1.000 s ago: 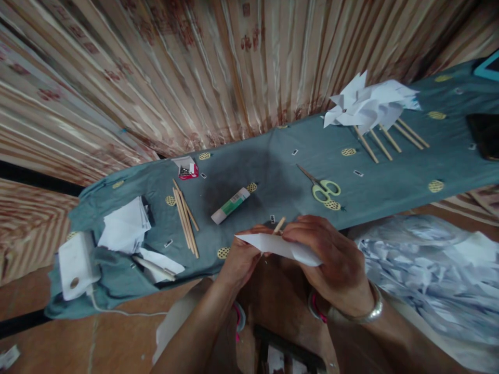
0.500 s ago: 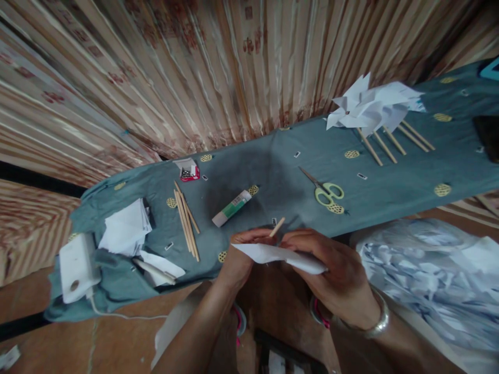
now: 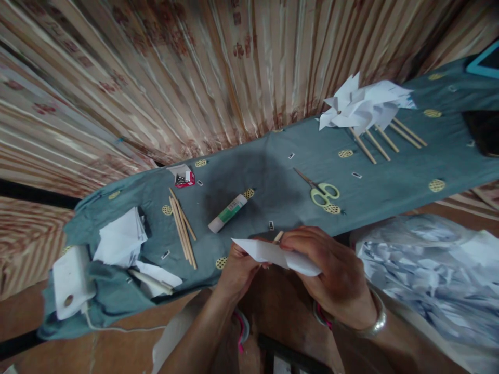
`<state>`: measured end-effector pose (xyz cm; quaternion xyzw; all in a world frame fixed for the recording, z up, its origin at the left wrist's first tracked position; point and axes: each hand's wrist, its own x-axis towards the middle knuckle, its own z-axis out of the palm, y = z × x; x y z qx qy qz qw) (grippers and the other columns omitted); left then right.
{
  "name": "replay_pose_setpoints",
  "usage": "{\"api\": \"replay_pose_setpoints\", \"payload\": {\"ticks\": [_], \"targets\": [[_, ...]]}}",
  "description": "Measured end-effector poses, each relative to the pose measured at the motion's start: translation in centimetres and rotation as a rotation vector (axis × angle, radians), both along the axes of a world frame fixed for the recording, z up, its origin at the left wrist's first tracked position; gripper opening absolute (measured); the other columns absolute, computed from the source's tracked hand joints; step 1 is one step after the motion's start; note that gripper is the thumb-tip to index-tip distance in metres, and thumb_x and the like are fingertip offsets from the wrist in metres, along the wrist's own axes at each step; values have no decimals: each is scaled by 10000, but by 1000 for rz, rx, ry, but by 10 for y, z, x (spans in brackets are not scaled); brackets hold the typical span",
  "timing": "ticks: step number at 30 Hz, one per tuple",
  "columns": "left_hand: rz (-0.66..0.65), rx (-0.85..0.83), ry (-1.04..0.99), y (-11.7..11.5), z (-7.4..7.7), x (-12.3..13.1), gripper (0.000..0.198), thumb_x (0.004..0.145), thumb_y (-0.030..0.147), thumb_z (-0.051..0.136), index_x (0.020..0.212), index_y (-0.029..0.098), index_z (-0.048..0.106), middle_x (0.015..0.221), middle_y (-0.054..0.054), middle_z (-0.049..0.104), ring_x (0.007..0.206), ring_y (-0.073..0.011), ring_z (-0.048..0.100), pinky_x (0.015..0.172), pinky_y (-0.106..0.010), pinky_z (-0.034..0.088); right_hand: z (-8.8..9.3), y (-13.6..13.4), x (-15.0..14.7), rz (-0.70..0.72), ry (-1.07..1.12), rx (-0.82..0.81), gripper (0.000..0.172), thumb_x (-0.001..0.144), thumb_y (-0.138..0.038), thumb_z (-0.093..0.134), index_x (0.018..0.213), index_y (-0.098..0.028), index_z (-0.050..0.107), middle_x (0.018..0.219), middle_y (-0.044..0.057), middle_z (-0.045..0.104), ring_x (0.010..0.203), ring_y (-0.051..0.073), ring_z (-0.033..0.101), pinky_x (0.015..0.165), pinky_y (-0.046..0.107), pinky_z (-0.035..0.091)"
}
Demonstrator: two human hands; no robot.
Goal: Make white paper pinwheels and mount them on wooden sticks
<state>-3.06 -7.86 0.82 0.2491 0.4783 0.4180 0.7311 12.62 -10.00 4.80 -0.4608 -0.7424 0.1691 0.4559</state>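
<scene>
My left hand (image 3: 238, 272) is closed at the left edge of a folded white paper (image 3: 268, 253). The fingers of my right hand (image 3: 333, 267) curl over the paper's right part, with the thumb below. Seen almost edge-on, the paper hides some of the left fingertips. The tip of a wooden stick (image 3: 279, 237) shows behind it, beside my right fingers; which hand grips the stick I cannot tell. Beyond my hands lie a glue stick (image 3: 228, 213) and scissors with pale green handles (image 3: 325, 194).
Several wooden sticks (image 3: 181, 228), an opened small red box of metal pins (image 3: 184, 179), stacked white papers (image 3: 120, 238) and a white power adapter (image 3: 72, 283) are at left. Paper pinwheels (image 3: 362, 106) lie at right. A plastic bag of paper scraps (image 3: 429, 275) stands by the table's near edge.
My right fingers have moved over the stick, so less of its tip shows. My left fingers sit lower behind the paper. The view has shifted slightly to the right.
</scene>
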Motion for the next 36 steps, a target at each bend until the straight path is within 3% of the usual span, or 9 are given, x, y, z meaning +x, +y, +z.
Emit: {"api": "replay_pose_setpoints", "payload": {"ticks": [25,30,36], "targets": [[-12,30,9,1,2,-1,215,413,230,838,527,146,677,506,13,600,486,-84,486,482,-202,366,-2,0,3,5,8,12,129,885,-144,541,996,-192,586,884,57,721,848,173,676,763,308,537],[-56,64,87,2,-3,-4,181,448,203,832,500,151,666,509,9,609,508,-93,510,512,-207,391,-2,-1,6,-5,74,-167,92,860,-169,591,941,-211,604,905,22,720,848,145,677,739,243,517],[-103,89,149,1,-16,-9,118,520,172,792,504,147,678,506,4,610,492,-81,482,503,-204,361,-10,7,9,-84,244,-479,36,824,-235,631,823,-208,654,734,-30,692,649,107,638,592,187,483]]}}
